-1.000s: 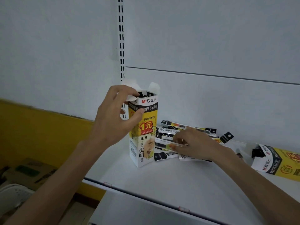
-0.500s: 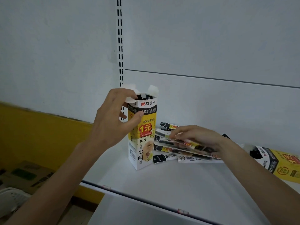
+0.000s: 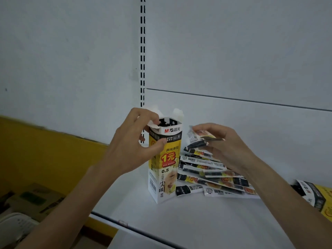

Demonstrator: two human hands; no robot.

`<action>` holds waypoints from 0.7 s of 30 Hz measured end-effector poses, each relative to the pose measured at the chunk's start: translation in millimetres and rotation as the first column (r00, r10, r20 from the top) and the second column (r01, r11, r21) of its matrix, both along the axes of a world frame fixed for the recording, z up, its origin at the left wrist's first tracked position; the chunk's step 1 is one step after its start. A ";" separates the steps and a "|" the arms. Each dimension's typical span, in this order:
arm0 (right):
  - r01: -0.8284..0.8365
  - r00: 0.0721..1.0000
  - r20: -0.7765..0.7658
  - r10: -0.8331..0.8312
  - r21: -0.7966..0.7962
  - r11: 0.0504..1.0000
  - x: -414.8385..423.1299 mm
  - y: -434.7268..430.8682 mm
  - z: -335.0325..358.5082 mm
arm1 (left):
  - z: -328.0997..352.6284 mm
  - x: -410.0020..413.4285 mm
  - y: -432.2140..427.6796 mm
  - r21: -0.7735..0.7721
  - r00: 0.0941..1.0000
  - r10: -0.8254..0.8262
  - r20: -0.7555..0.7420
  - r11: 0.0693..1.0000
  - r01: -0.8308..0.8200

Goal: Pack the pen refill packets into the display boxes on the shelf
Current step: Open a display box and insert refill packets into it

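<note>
A tall yellow, white and black display box (image 3: 166, 169) stands upright on the white shelf (image 3: 197, 216) with its top flaps open and dark packet ends showing inside. My left hand (image 3: 133, 146) grips the box near its top, thumb on the front, fingers on the left flap. My right hand (image 3: 222, 141) holds a few pen refill packets (image 3: 196, 138) lifted just right of the box's opening. A loose pile of refill packets (image 3: 213, 175) lies flat on the shelf below that hand, against the box's right side.
A second display box (image 3: 313, 194) lies on its side at the right edge of the shelf. A slotted upright (image 3: 142, 51) runs up the white back panel behind the box. Cardboard cartons (image 3: 30, 200) sit on the floor at lower left, before a yellow wall band.
My right hand has risen from the pile with a few packets pinched in it and moved toward the box's top. My left hand has stayed on the box.
</note>
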State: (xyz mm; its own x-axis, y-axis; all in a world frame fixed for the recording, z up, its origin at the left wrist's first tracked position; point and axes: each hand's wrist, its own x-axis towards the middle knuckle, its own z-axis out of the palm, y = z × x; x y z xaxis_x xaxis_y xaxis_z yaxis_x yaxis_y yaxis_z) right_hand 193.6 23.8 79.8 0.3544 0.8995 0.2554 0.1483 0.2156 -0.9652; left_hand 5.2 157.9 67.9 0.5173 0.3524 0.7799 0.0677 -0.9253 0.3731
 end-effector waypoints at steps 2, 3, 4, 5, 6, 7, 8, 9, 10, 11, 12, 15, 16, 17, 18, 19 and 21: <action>0.071 0.978 0.183 -0.099 0.155 0.985 -3.4 1.2 11.5 | 2.7 0.0 0.8 -0.008 1.000 -0.015 -0.019 1.000 0.015; 0.088 0.965 0.223 -0.140 0.230 0.969 -4.9 2.5 16.5 | 4.1 -0.2 0.9 -0.018 0.999 -0.023 -0.030 1.000 0.023; 0.127 0.943 0.261 -0.205 0.286 0.950 -6.0 4.1 21.3 | 5.5 -0.6 0.9 -0.031 0.999 -0.033 -0.038 0.999 0.032; 0.186 0.909 0.300 -0.288 0.326 0.927 -4.7 6.8 25.8 | 7.1 -1.0 1.1 -0.042 0.998 -0.044 -0.045 0.998 0.042; 0.247 0.874 0.325 -0.361 0.344 0.906 -3.8 8.8 30.9 | 8.9 -1.5 1.2 -0.050 0.997 -0.054 -0.057 0.997 0.051; 0.287 0.851 0.328 -0.410 0.362 0.887 -3.8 10.3 37.1 | 10.9 -2.3 1.6 -0.057 0.995 -0.061 -0.076 0.997 0.057; 0.308 0.839 0.323 -0.439 0.383 0.871 -4.5 11.2 42.8 | 13.1 -2.9 1.9 -0.068 0.993 -0.068 -0.097 0.996 0.062; 0.311 0.835 0.316 -0.450 0.401 0.861 -5.3 12.5 47.7 | 15.2 -3.5 2.5 -0.079 0.990 -0.075 -0.119 0.995 0.065; 0.306 0.839 0.314 -0.444 0.403 0.863 -7.1 13.8 52.0 | 17.2 -3.8 2.7 -0.088 0.987 -0.078 -0.143 0.994 0.066; 0.291 0.849 0.317 -0.423 0.389 0.874 -8.5 16.6 54.2 | 18.9 -3.7 2.9 -0.094 0.983 -0.077 -0.167 0.994 0.062; 0.271 0.859 0.329 -0.393 0.361 0.892 -10.8 19.6 54.9 | 20.0 -3.4 2.9 -0.097 0.980 -0.071 -0.188 0.994 0.054; 0.237 0.865 0.382 -0.326 0.261 0.936 -14.6 31.4 49.7 | 21.4 -2.3 2.9 -0.099 0.976 -0.054 -0.212 0.994 0.034; 0.242 0.871 0.374 -0.318 0.237 0.941 -15.8 33.9 48.7 | 21.5 -2.0 2.5 -0.100 0.974 -0.053 -0.219 0.994 0.032; 0.244 0.885 0.346 -0.312 0.226 0.943 -16.4 35.9 48.4 | 21.2 -1.8 2.3 -0.098 0.972 -0.053 -0.227 0.995 0.031; 0.242 0.902 0.306 -0.304 0.224 0.944 -17.1 36.8 49.7 | 21.0 -1.8 1.9 -0.096 0.972 -0.051 -0.231 0.995 0.029; 0.240 0.920 0.257 -0.297 0.229 0.943 -17.7 37.0 52.2 | 21.0 -2.2 1.7 -0.098 0.972 -0.048 -0.229 0.995 0.026; 0.247 0.947 0.138 -0.289 0.263 0.933 -16.2 35.6 60.2 | 21.3 -3.7 1.0 -0.103 0.974 -0.050 -0.220 0.994 0.027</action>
